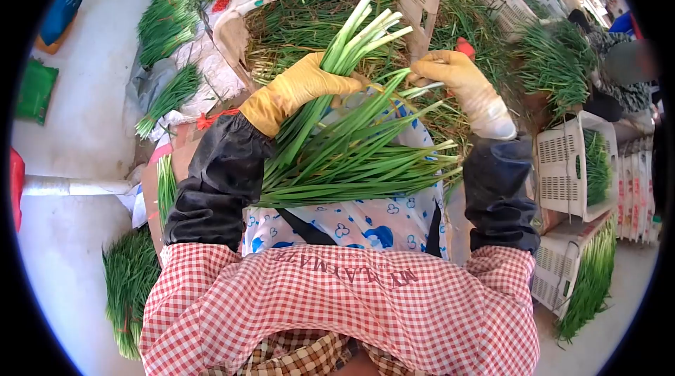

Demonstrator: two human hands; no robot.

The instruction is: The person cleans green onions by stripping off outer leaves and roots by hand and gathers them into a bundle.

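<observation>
My left hand (302,89), in a yellow glove, is wrapped round a bunch of garlic chives (351,35), their pale stem ends pointing up and away from me. Just right of it, my right hand (453,81), also gloved, pinches the end of a chive stalk (394,84) between thumb and fingers. Across my lap lie more loose chives (344,165), stem ends to the right, on a patterned plastic sheet (380,225). The leaves of the held bunch hang down over this pile.
A large white crate (228,35) with chives and trimmings stands in front of me. Trimmings (457,17) are heaped beside it. White crates (562,165) stand at the right, and chive bundles (130,292) lie on the floor at the left. Another person (622,67) is at the far right.
</observation>
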